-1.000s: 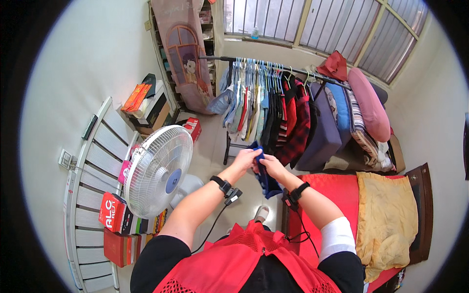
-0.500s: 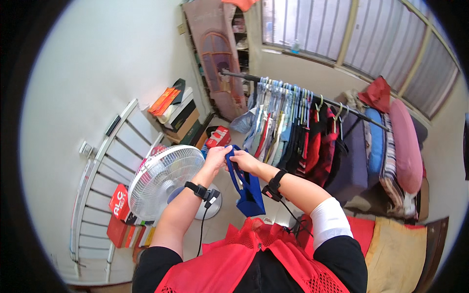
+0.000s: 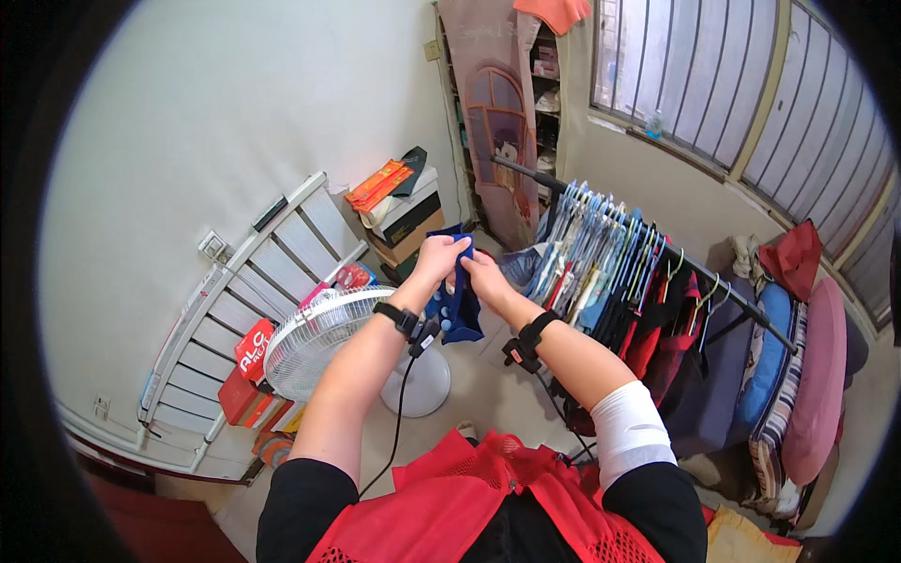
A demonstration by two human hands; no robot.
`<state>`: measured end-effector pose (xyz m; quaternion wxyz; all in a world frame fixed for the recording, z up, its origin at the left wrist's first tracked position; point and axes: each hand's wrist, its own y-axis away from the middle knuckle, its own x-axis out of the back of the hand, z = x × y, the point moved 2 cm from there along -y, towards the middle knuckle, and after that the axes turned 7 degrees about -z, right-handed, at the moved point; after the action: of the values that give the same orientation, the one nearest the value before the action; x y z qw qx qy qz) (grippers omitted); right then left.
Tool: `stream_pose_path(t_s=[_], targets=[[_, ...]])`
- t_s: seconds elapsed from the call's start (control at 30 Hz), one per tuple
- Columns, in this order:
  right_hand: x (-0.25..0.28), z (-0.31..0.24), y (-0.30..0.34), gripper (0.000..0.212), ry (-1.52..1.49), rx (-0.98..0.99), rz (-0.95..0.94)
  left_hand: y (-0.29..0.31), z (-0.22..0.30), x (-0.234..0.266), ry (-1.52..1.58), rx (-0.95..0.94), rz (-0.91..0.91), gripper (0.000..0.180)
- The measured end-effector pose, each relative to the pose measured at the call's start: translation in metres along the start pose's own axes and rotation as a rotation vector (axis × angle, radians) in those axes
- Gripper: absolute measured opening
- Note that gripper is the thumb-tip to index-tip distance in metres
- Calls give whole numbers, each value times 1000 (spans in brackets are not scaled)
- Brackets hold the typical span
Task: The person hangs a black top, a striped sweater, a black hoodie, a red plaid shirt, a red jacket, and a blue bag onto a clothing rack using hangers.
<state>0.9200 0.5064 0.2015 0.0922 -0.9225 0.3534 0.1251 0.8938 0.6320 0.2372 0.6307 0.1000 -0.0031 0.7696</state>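
Observation:
Between my two hands hangs a dark blue bag (image 3: 462, 321), seemingly of soft cloth. Its top edge and strap are pinched in the fingers of my left hand (image 3: 439, 260). Close beside it, my right hand (image 3: 487, 279) is closed on the bag's right side, with its fingertips partly hidden. Lighter blue patches show on the bag's left face. Black bands with small cabled devices circle both wrists.
A white standing fan (image 3: 324, 345) is left of my forearms. Stacked boxes (image 3: 410, 220) stand beyond the hands. To the right, a clothes rail (image 3: 732, 291) carries many hung garments, beside piled cushions (image 3: 815, 380). A white rail frame (image 3: 246, 249) leans on the wall.
My view has swung left. Both hands have moved farther out with the blue bag, whose open loop has narrowed and whose body now hangs turned between them.

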Motion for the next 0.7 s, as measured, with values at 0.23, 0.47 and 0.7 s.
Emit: stream_pose_path(t_s=[0.23,0.47,0.7], targets=[[48,-20,-66,24,173,47,41,-88,29,7,-137,-61,-53,35],[72,-30,-126,25,296,-184,75,-158,24,31,-55,6,-81,36],[106,-34,-186,25,205,-139,150,-236,38,37,-7,12,-183,36]])
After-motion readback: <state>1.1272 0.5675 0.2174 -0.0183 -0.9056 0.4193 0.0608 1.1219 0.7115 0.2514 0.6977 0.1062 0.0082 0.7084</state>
